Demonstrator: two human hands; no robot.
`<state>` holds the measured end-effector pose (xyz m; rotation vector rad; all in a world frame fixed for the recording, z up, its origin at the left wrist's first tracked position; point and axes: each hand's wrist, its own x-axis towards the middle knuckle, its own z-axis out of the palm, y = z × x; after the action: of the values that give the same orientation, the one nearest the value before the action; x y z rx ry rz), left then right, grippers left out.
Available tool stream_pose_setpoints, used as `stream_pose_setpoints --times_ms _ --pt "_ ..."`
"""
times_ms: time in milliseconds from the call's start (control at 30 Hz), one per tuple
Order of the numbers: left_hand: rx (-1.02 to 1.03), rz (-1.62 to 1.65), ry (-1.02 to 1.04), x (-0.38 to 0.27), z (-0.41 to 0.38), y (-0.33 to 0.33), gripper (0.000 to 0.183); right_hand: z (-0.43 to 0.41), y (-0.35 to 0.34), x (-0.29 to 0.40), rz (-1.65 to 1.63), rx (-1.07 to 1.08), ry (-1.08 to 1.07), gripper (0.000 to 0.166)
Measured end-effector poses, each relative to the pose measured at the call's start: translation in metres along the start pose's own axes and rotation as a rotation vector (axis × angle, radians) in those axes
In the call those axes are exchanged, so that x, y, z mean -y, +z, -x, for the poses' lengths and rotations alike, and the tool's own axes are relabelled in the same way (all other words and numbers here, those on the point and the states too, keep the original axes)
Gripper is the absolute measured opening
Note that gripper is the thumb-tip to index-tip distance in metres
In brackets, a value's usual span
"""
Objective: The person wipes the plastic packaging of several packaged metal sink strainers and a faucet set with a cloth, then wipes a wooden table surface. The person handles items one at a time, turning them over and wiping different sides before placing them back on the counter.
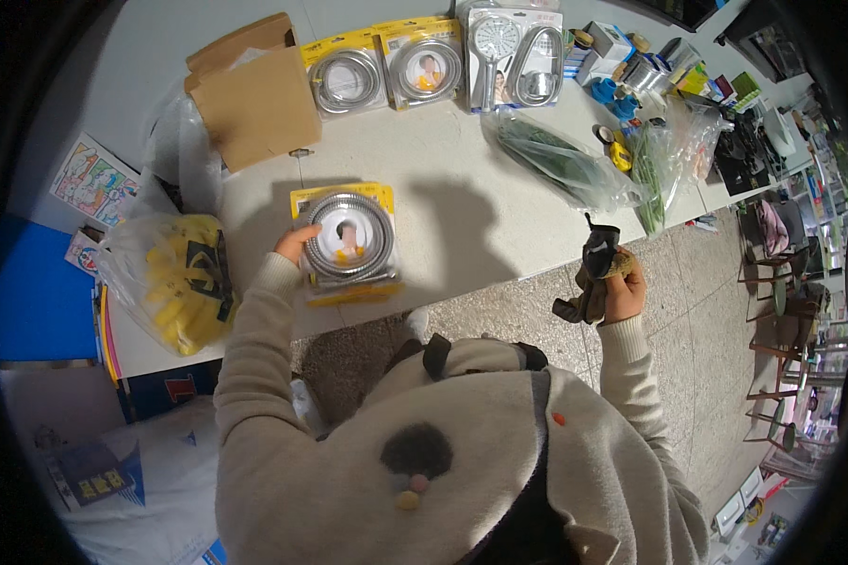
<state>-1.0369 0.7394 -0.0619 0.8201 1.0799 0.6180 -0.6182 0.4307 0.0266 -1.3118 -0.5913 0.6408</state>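
My left hand [299, 244] grips the left edge of a clear blister pack [385, 265] with a yellow card, lying near the front edge of the white table [445, 261]. Coiled inside is a metal shower hose [316, 258]. Off the table's front edge, over the floor, my right hand [625, 286] holds a crumpled dark glove [592, 300], which looks like a work glove with brown and black parts. The fingertips of the right hand are partly hidden behind it.
Two packed hoses [346, 81] and a shower head set [496, 42] line the wall beside an open cardboard box [258, 106]. A bag of bananas [177, 282] lies left. Bagged green vegetables [551, 152], a yellow tape measure [619, 156] and blue fittings [603, 90] are right.
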Motion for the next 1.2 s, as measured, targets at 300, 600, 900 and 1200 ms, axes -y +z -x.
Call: stream_pose_setpoints --times_ms 300,600,900,1200 --pt "-0.292 -1.141 0.530 -0.063 -0.032 0.026 0.081 -0.015 0.013 -0.025 0.294 -0.004 -0.049 0.026" --pt "-0.104 -0.807 0.435 -0.134 -0.230 0.172 0.076 0.003 0.037 -0.025 0.318 -0.193 0.029 0.027" --pt "-0.585 -0.812 0.273 -0.134 -0.284 0.242 0.096 0.040 0.034 -0.024 0.181 -0.409 0.165 0.026" --pt "-0.635 -0.824 0.276 -0.124 -0.283 0.222 0.074 0.042 0.043 -0.027 0.369 -0.345 0.060 0.028"
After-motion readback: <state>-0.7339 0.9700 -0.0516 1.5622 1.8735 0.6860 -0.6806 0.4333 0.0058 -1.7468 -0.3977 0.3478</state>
